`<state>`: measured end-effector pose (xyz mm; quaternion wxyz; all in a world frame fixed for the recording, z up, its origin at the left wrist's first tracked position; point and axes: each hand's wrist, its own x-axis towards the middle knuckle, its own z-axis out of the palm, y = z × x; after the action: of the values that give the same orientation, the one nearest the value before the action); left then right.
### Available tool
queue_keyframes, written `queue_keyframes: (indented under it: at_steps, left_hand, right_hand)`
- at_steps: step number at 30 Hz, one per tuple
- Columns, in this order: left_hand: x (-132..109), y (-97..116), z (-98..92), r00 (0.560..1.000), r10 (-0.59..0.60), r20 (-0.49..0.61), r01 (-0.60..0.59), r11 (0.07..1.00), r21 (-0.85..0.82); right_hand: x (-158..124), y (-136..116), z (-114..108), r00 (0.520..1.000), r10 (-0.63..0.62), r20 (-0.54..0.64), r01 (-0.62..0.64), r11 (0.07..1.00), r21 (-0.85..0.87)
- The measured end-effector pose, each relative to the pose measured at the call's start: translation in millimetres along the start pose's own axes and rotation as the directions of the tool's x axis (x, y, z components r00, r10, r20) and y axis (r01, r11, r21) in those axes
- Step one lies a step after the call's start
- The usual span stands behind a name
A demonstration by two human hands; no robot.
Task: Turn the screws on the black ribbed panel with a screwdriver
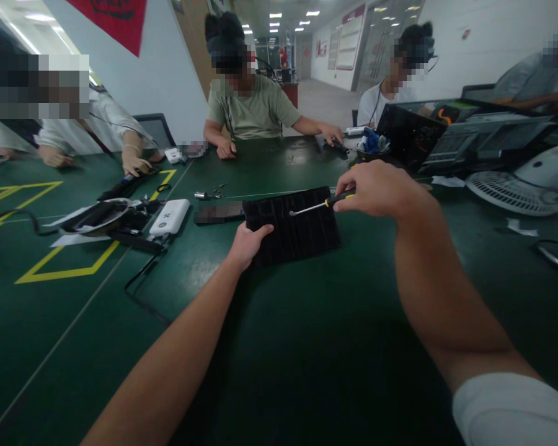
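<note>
My left hand (251,243) grips the left edge of a flat black ribbed panel (307,232), thumb on its face and fingers behind it. The panel is tilted up toward me above the green table. My right hand (376,189) is closed around the black and yellow handle of a screwdriver (312,207). Its thin metal shaft points left across the panel's upper part. A small round bright bit, perhaps a screw, shows at the tip; I cannot tell whether the tip touches the panel. A dark phone-like slab (217,213) lies behind the panel's left side.
Small metal parts (207,194) lie beyond the slab. At left are a white box (170,217), cables and black gear on the green table (167,371). At right stand a white fan (516,189) and a black case (411,136). Several people sit around the table.
</note>
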<state>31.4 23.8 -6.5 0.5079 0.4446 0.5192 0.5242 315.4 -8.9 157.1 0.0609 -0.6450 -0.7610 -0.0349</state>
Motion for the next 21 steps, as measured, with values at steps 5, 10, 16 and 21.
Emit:
queue_keyframes:
  at_steps: [5,10,16,21]
  left_hand:
    - [0.6,-1.3,-0.7,1.000,0.000,0.009,0.000,1.000,-0.005]
    - [1.3,-2.6,-0.1,1.000,0.008,-0.016,-0.008,1.000,0.009]
    - [1.4,-3.2,0.3,1.000,-0.002,0.005,0.002,1.000,-0.017]
    - [0.4,-1.6,1.1,1.000,-0.010,0.009,0.010,1.000,-0.015]
  right_hand:
    - [1.8,-0.3,0.6,0.999,-0.027,0.042,0.028,1.000,-0.010]
    - [1.7,0.1,-2.2,0.995,-0.073,0.073,0.073,0.997,0.011]
    - [-1.3,3.7,-4.0,0.996,-0.083,0.042,0.081,0.996,0.043]
    - [0.6,7.8,-2.4,0.996,-0.080,0.033,0.079,0.996,0.049]
